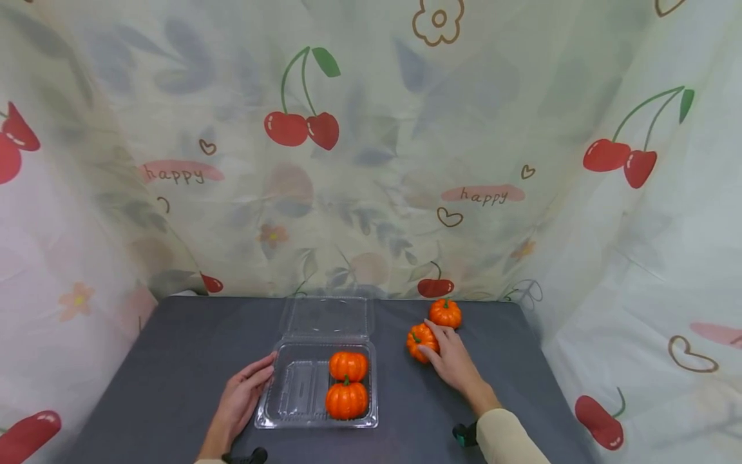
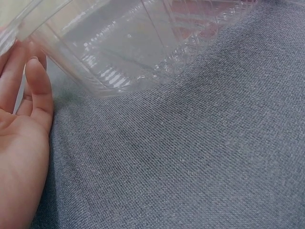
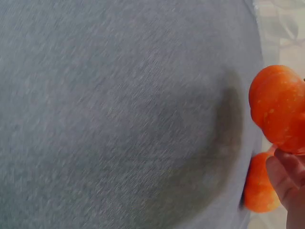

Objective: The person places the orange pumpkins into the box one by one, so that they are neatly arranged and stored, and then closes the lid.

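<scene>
**Two pumpkins boxed, two outside**

Nearest the head camera, the left hand (image 1: pixel 240 399) lies flat on the grey cloth (image 1: pixel 174 361), fingers straight and relaxed, their tips touching the left wall of the clear box (image 1: pixel 290 386). It holds nothing; it appears only to steady the box. The left wrist view confirms this: straight fingers (image 2: pixel 38 90) lie against the ribbed plastic wall (image 2: pixel 119 52).

Right of those fingertips, inside the box, two pumpkins sit in the right half, one (image 1: pixel 346 399) nearer the person and one (image 1: pixel 348 365) just behind it, touching or nearly so. The left half of the box holds nothing visible. Its lid (image 1: pixel 327 317) lies open, folded back toward the curtain.

Further right, well apart from the box, the right hand (image 1: pixel 452 357) reaches over a third pumpkin (image 1: pixel 418 340), fingers curled round its top and side in what looks like a starting grasp. A fourth pumpkin (image 1: pixel 445 313) sits just beyond the fingertips, close to the gripped one.

Judged from this layout, the packing seems about half done: two in, one being taken, one untouched, lid not yet closed.

Whether the third pumpkin has left the cloth cannot be told. The right wrist view is blurred and shows only the edges of two pumpkins (image 3: pixel 279 107) and one fingertip (image 3: pixel 286 179). Dark straps at both wrists are cut off by the lower edge.
</scene>
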`<state>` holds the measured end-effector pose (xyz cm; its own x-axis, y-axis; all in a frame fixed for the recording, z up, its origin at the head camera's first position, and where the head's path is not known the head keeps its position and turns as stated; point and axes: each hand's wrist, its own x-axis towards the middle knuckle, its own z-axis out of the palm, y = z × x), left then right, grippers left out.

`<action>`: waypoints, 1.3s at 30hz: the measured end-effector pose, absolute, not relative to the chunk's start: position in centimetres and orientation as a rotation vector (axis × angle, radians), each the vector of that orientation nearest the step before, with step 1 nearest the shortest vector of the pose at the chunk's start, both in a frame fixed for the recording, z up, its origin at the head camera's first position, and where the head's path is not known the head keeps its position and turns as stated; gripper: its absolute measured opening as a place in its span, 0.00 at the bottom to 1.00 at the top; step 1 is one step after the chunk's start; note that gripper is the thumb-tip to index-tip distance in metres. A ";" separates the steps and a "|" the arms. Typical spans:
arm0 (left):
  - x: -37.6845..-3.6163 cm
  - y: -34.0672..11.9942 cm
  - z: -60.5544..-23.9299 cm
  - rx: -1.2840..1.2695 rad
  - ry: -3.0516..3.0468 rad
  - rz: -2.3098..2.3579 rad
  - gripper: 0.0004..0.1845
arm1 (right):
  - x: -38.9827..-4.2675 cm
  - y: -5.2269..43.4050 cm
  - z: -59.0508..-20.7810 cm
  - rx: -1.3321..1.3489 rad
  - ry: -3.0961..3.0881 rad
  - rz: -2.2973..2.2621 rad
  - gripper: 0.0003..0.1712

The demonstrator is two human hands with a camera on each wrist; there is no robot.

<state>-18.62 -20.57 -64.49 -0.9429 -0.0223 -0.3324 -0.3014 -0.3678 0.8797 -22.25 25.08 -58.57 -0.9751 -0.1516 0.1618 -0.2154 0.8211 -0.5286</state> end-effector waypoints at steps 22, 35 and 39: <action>-18.6 -20.8 -64.5 -0.454 1.649 2.412 0.28 | -22.3 21.2 -54.8 0.434 -2.755 1.093 0.27; -18.8 -20.5 -64.3 -0.455 1.677 2.404 0.29 | -22.1 19.3 -53.5 0.570 -2.668 1.112 0.27; -18.7 -20.5 -64.3 -0.453 1.664 2.412 0.29 | -22.0 18.9 -53.3 0.615 -2.627 1.127 0.27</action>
<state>-18.69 -20.54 -64.26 -0.9381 -0.0272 -0.3453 -0.3131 -0.3592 0.8791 -22.01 18.93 -53.32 -0.8890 -0.2902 0.3541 -0.4566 0.6192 -0.6388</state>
